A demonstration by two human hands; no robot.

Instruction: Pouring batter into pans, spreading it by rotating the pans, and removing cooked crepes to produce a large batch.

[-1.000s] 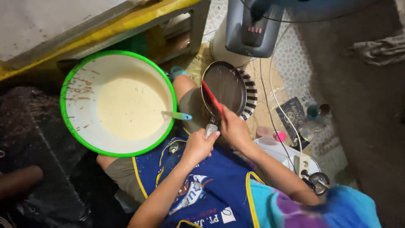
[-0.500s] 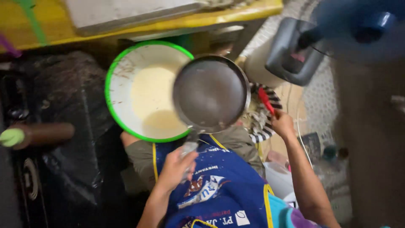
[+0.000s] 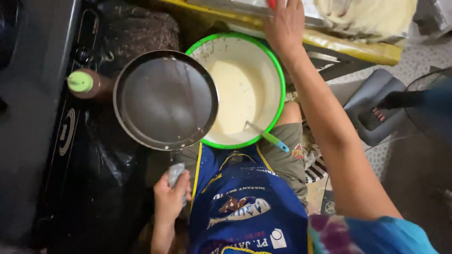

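Observation:
My left hand (image 3: 170,194) grips the cloth-wrapped handle of a round dark frying pan (image 3: 165,99). It holds the pan level, and the pan's right edge overlaps a white bowl with a green rim (image 3: 281,75). The bowl holds pale batter (image 3: 235,96), and a ladle with a blue-green handle (image 3: 269,136) rests in it. My right hand (image 3: 285,24) reaches up over the bowl to the yellow-edged table (image 3: 358,49). A red spatula (image 3: 271,3) shows between its fingers at the frame's top edge. A blue apron (image 3: 245,207) covers my lap.
A brown bottle with a green cap (image 3: 81,83) lies left of the pan on a black stove top (image 3: 56,141). A grey fan base (image 3: 376,110) and its dark grille (image 3: 431,101) stand at the right. Pale sheets (image 3: 372,14) lie on the table.
The pan has swung left, off the middle of the bowl and toward the stove. My right hand has risen from beside the rack to the table at the top, still with the red spatula.

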